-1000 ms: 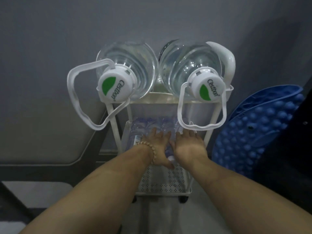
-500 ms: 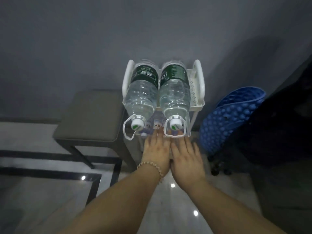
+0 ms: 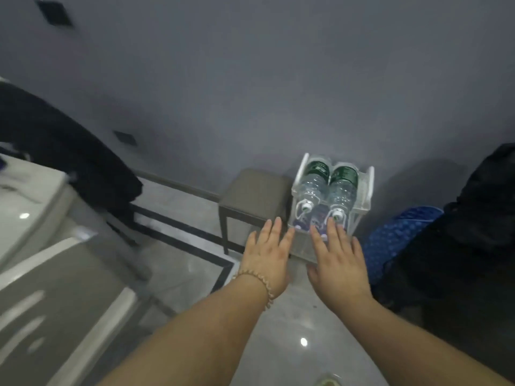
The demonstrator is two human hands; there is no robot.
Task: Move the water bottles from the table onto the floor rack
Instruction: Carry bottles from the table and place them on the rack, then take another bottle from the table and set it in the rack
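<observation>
Grey wall (image 3: 250,79) behind, two dark plates (image 3: 125,137) on it, up left of the grips. Glossy pale tile floor (image 3: 178,274) with dark inlay lines and small light glints (image 3: 303,342). Grey stool (image 3: 255,190) just beyond left grip (image 3: 267,254). Blue nubbed mat (image 3: 390,235) right of right grip (image 3: 338,260), beside a black bulk (image 3: 473,218). Pale bench (image 3: 28,196) far left, blurred.

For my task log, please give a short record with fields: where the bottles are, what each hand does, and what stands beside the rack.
top tier: left large bottle and right large bottle lie side by side on the white rack, caps toward the camera
lower tier: small bottles, blurred
left hand: open, empty, before the rack
right hand: open, empty; contact unclear
beside rack: stool, blue mat
</observation>
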